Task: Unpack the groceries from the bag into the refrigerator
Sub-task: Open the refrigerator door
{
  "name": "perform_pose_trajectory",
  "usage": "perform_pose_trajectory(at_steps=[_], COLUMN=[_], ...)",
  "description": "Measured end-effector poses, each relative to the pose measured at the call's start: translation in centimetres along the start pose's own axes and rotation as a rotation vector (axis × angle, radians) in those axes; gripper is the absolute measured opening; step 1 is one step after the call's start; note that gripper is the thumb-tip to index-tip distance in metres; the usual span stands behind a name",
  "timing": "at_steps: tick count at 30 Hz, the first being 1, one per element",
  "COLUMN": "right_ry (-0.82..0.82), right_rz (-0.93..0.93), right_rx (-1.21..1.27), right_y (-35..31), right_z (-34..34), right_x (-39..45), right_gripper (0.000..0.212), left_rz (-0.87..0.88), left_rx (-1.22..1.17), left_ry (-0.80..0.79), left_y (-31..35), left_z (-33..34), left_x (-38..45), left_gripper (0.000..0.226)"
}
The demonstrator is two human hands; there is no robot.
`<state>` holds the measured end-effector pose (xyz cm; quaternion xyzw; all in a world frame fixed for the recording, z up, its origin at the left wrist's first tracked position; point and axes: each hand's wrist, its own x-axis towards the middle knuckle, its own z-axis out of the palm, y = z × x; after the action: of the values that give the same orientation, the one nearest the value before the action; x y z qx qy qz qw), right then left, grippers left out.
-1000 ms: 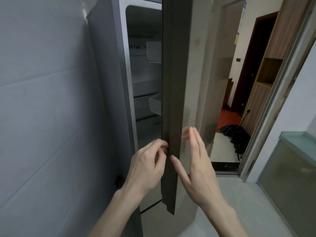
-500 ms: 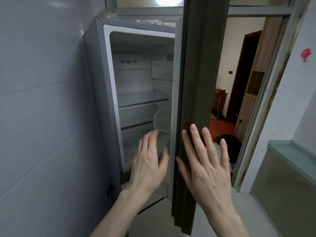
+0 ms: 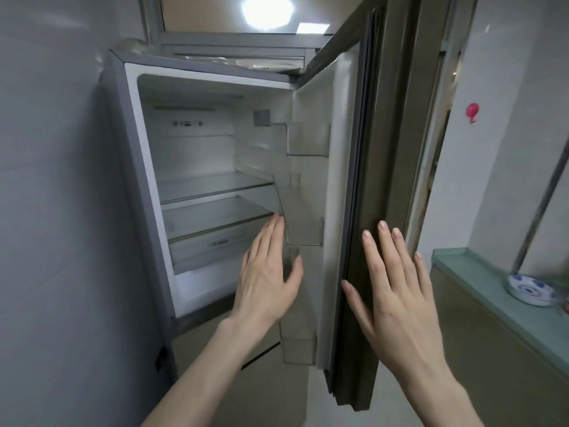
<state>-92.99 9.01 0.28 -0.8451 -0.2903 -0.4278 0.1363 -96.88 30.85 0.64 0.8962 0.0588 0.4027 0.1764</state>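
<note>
I see one refrigerator (image 3: 147,186) standing against the tiled wall (image 3: 52,211) on my left, its upper compartment open and lit only dimly. Its one door (image 3: 366,211) is swung wide to the right, edge-on to me, so I look at both the white inner liner and the dark gasket along the edge. Inside the cabinet I count two glass shelves (image 3: 215,184), one above the other, and below them one drawer (image 3: 212,245) with a small label on its front. On the inside of the door I count three clear bins (image 3: 308,140): one high up, one at mid height, one near the bottom. I cannot make out any food on the shelves or in the bins, and no grocery bag shows in this view.

To the right runs one counter with a pale green top (image 3: 480,285), and on it sits one blue-and-white dish (image 3: 531,289). One red hook (image 3: 472,111) sticks to the white wall above it. One round ceiling light (image 3: 267,10) glares at the top of the view.

Two bare hands are up in front of me. My left hand (image 3: 264,272) is flat with fingers straight and together, thumb out, raised in front of the open compartment near the middle door bin; it holds nothing. My right hand (image 3: 397,291) is spread, fingers straight and slightly apart, lying against the outer edge of the door; it grasps nothing either.
</note>
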Motion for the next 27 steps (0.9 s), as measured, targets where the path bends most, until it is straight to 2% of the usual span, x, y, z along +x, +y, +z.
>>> perform_pose_trajectory(at_steps=[11, 18, 22, 27], right_ry=[-0.084, -0.094, -0.093, -0.066], right_rz=[-0.014, 0.064, 0.136, 0.228], right_rx=[-0.064, -0.117, -0.208, -0.307], right_y=[3.5, 7.2, 10.0, 13.3], right_z=[0.2, 2.3, 3.7, 5.4], right_x=[0.3, 2.5, 4.0, 6.0], right_gripper=[0.069, 0.067, 0.067, 0.066], left_rz=[0.208, 0.373, 0.363, 0.357], left_rx=[-0.020, -0.186, -0.214, -0.123], left_ry=[-0.087, -0.091, -0.074, -0.079], left_y=[5.9, 8.1, 7.4, 5.6], left_z=[5.0, 9.3, 12.4, 15.8], left_x=[2.1, 6.1, 9.4, 13.7], left_gripper=[0.080, 0.065, 0.064, 0.065])
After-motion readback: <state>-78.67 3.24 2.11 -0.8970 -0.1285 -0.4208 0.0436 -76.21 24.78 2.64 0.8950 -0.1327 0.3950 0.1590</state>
